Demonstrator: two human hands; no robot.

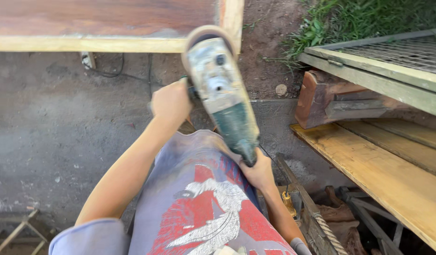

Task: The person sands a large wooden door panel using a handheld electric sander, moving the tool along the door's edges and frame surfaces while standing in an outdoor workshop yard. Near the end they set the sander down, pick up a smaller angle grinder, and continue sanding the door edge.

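Hidden and cut-off parts

I can't see my right hand's (258, 173) fingers behind the grinder's (222, 92) rear; its disc blurs at twelve o'clock; the wooden panel (104, 23) runs off-frame.

Your widest free room is on the left, over the bare concrete floor (52, 137), where nothing stands between your left arm and the ground. Ahead, the wooden panel (104, 23) with its pale frame closes off the top, and the angle grinder (222, 94) held in front of you fills the middle. A dark cable (119, 73) lies just below that panel. On your right, the yellow planks (393, 165), a reddish wood block (322, 97) and a mesh frame (393, 56) crowd close together. The metal stand (15, 231) sits low left.
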